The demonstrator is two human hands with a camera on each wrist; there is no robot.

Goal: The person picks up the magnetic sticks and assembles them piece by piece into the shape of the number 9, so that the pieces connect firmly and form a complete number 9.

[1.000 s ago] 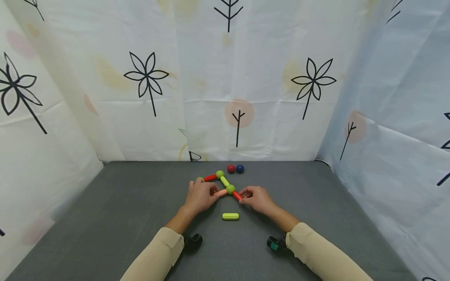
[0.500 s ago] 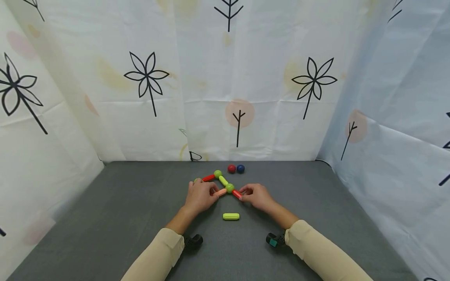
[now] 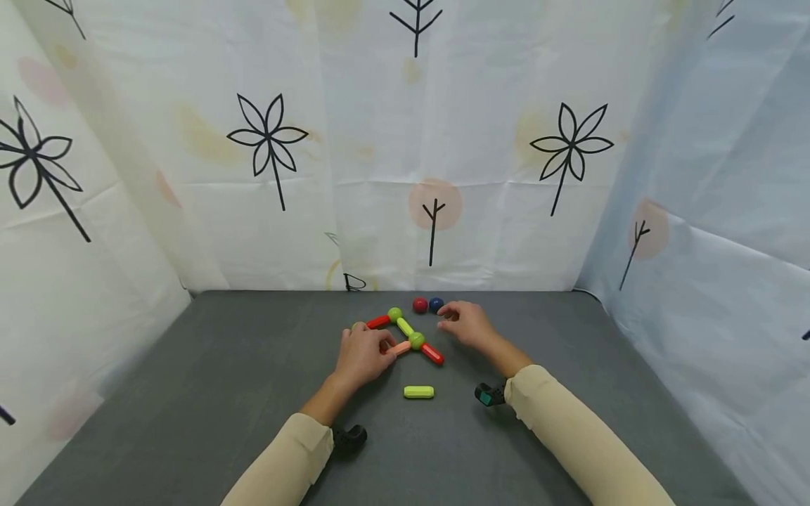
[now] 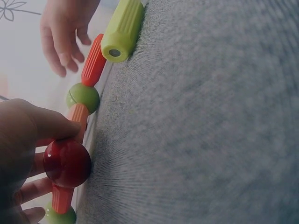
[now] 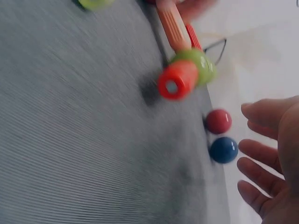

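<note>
My left hand (image 3: 365, 355) pinches a peach magnetic rod (image 4: 78, 116) between thumb and fingers. That rod joins a green ball (image 3: 416, 341) to a dark red ball (image 4: 67, 163), which the hand hides in the head view. A red rod (image 3: 433, 353) sticks out from the same green ball toward the front right. From it a yellow-green rod (image 3: 405, 327) leads back to another green ball (image 3: 395, 314) and a further red rod (image 3: 378, 322). My right hand (image 3: 470, 327), its fingers loosely spread and holding nothing, is beside a blue ball (image 3: 436, 305).
A red ball (image 3: 420, 305) sits to the left of the blue one at the table's back edge. One loose yellow-green rod (image 3: 419, 392) lies in front of the joined pieces on the grey table (image 3: 253, 393). Patterned cloth (image 3: 380, 140) hangs behind and at both sides.
My right hand has let go of the front red rod and moved back, close to the blue ball. The left hand keeps its hold on the peach rod.
</note>
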